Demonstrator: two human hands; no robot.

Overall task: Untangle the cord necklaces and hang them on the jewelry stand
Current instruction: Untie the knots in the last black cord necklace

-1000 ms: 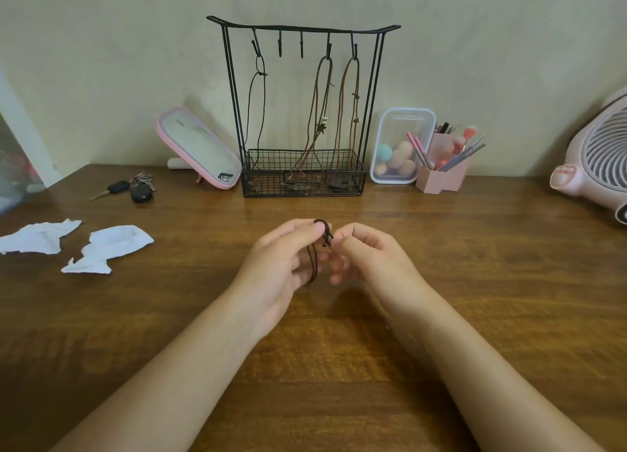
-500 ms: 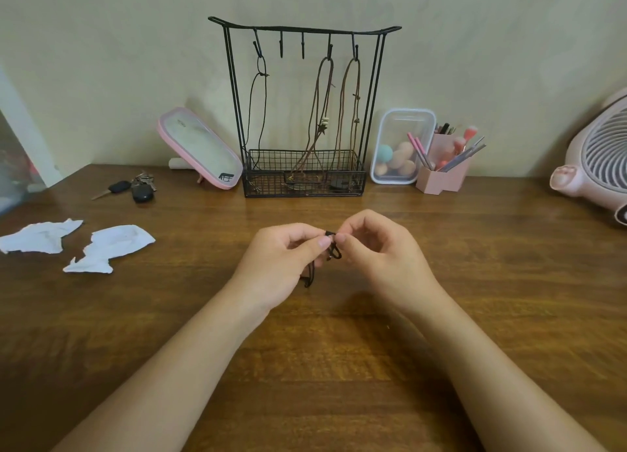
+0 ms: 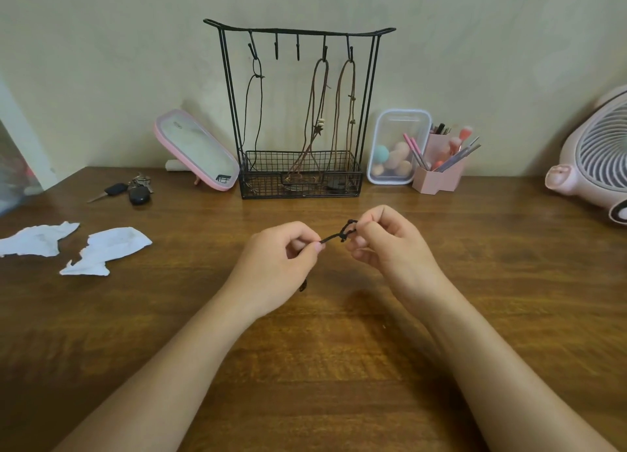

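A dark cord necklace point(image 3: 340, 235) with a small knot stretches between both hands above the wooden table. My left hand point(image 3: 275, 265) pinches its lower end; more cord hangs below that hand, mostly hidden. My right hand point(image 3: 386, 243) pinches the knotted loop end. Behind them the black wire jewelry stand point(image 3: 298, 31) stands against the wall. A black cord necklace point(image 3: 256, 112) hangs from its leftmost hook, and two brown cord necklaces point(image 3: 317, 112) hang from the two right hooks, their ends lying in the stand's basket. The two middle hooks are bare.
Torn white paper pieces point(image 3: 105, 250) lie at the left, keys point(image 3: 134, 190) behind them. A pink mirror point(image 3: 196, 149) leans left of the stand. A clear container point(image 3: 398, 146) and a pink brush holder point(image 3: 439, 173) stand to its right. A pink fan point(image 3: 597, 156) sits far right.
My hands have drawn apart, the right rising and moving right, so the dark cord now stretches taut between them instead of bunching at my fingertips.
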